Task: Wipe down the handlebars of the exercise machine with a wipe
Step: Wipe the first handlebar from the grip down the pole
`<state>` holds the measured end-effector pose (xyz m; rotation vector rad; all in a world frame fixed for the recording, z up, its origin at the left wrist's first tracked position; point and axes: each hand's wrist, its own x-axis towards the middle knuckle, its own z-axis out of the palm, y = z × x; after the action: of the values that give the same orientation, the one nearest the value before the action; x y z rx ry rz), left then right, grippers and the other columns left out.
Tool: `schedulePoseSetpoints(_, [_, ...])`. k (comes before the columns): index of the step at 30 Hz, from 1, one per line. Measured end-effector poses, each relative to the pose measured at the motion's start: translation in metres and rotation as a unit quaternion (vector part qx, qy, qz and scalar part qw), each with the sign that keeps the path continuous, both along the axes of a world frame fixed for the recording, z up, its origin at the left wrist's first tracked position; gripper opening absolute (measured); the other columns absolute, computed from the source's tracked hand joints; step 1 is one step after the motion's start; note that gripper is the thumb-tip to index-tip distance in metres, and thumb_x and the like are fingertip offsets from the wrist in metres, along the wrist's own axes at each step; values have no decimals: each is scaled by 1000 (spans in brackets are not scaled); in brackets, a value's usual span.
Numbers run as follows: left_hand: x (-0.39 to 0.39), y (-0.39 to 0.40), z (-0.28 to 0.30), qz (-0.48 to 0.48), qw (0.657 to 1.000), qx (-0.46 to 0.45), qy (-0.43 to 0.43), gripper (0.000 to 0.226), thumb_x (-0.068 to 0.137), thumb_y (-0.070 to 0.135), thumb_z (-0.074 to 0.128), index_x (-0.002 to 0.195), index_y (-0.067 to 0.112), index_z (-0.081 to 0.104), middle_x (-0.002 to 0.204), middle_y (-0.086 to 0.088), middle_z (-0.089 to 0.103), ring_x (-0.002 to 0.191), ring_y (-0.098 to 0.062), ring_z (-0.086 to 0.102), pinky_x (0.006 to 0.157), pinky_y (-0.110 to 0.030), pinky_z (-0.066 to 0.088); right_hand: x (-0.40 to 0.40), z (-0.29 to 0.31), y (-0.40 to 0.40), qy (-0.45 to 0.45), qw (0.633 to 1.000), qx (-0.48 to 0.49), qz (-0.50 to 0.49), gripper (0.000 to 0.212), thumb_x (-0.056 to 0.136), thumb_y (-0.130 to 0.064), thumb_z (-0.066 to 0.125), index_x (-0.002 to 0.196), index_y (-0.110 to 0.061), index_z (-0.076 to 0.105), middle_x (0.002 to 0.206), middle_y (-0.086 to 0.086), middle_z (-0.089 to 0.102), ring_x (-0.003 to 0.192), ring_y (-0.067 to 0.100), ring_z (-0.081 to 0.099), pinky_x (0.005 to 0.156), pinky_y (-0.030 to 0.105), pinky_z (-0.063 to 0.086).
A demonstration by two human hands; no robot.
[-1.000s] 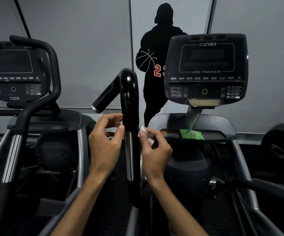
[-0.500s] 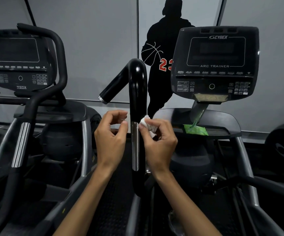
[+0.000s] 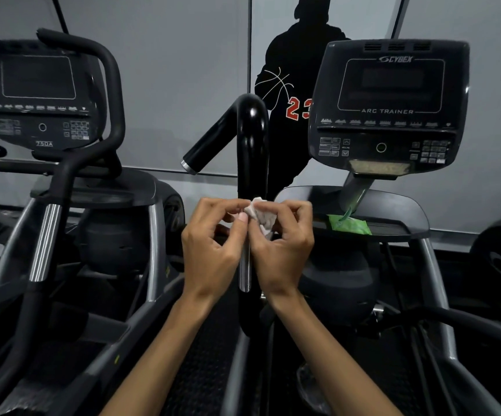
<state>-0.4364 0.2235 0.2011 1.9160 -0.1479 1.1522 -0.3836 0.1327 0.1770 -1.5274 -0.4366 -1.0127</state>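
A glossy black handlebar (image 3: 251, 145) rises in the middle of the view and hooks over to the left, with a silver contact strip (image 3: 245, 271) lower down. A crumpled white wipe (image 3: 261, 214) sits in front of the bar. My right hand (image 3: 282, 247) grips the wipe with curled fingers. My left hand (image 3: 213, 244) pinches the wipe's left edge between thumb and fingertip. Both hands meet in front of the handlebar and hide part of it.
The Arc Trainer console (image 3: 390, 106) stands at the right, with a green wipe pack (image 3: 349, 225) on its tray (image 3: 405, 211). A second machine with console (image 3: 39, 94) and black handlebars (image 3: 63, 181) fills the left. Frame rails run along both sides below.
My left hand has moved right and taken hold of the wipe's edge. Both hands have come together in front of the handlebar. The camera has shifted slightly.
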Motion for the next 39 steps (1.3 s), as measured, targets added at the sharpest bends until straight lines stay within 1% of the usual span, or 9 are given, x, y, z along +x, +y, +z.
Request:
schedulePoseSetpoints(5, [-2, -7, -11, 22, 999, 33, -7, 23, 97, 9, 62, 118, 11, 70, 110, 2, 64, 103, -5, 62, 85, -14, 47, -23, -5, 1, 62, 988, 53, 129, 40, 85, 2, 70, 122, -11, 65, 105, 3, 70, 93, 15, 71, 82, 27, 57])
schedulePoseSetpoints(10, [10, -9, -14, 73, 997, 0, -20, 23, 89, 17, 75, 112, 14, 73, 106, 2, 66, 97, 1, 61, 82, -11, 47, -28, -3, -8, 123, 950, 133, 253, 43, 80, 9, 51, 116, -14, 58, 96, 3, 77, 93, 20, 74, 82, 26, 56])
schedulePoseSetpoints(16, [22, -8, -1, 129, 990, -8, -64, 19, 85, 14, 79, 103, 10, 75, 93, 4, 68, 81, 10, 58, 76, -4, 41, -24, 0, -8, 133, 966, 161, 152, 37, 79, 4, 56, 106, -21, 61, 96, -1, 73, 87, 13, 68, 77, 22, 51])
schedulePoseSetpoints(19, [24, -12, -5, 120, 989, 24, -85, 11, 86, 11, 78, 97, 8, 77, 93, 0, 72, 84, 0, 64, 78, -12, 49, -17, 2, -9, 136, 965, 193, 112, 34, 78, 3, 56, 101, -21, 61, 90, -4, 71, 79, 12, 64, 72, 28, 51])
schedulePoseSetpoints(22, [21, -11, -16, 129, 982, 99, -97, 11, 86, 6, 78, 97, 6, 77, 95, -3, 73, 86, -12, 68, 83, -16, 51, -15, 3, -14, 134, 967, 185, 114, 34, 78, 4, 56, 101, -20, 61, 88, -3, 70, 78, 11, 63, 69, 31, 51])
schedulePoseSetpoints(26, [29, -3, -4, 155, 981, 10, -116, 8, 86, 4, 77, 94, 5, 76, 91, -3, 74, 83, -9, 66, 82, -5, 43, -17, 6, -13, 128, 969, 159, 136, 36, 82, 15, 58, 98, -18, 61, 86, -1, 68, 76, 5, 62, 69, 15, 47])
schedulePoseSetpoints(31, [22, -7, -24, 129, 977, 116, -121, 12, 88, 6, 76, 100, 4, 77, 99, -2, 75, 88, -13, 68, 83, -20, 54, -19, 6, -9, 132, 971, 144, 136, 33, 83, 13, 60, 93, -17, 62, 84, -5, 67, 74, 3, 61, 69, 16, 47])
schedulePoseSetpoints(35, [35, 5, -10, 119, 987, -45, -94, 16, 88, 12, 76, 103, 8, 75, 95, 4, 74, 79, -7, 68, 76, -18, 54, -18, 9, -7, 132, 973, 138, 131, 32, 83, 12, 60, 91, -19, 62, 85, -2, 67, 74, 3, 60, 69, 15, 46])
schedulePoseSetpoints(39, [26, -8, -24, 108, 988, -11, -112, 14, 87, 9, 77, 100, 6, 76, 96, 10, 70, 81, -9, 69, 77, -19, 54, -17, 8, -11, 122, 977, 130, 117, 29, 83, 10, 60, 93, -17, 63, 88, 2, 68, 81, 13, 64, 71, 19, 48])
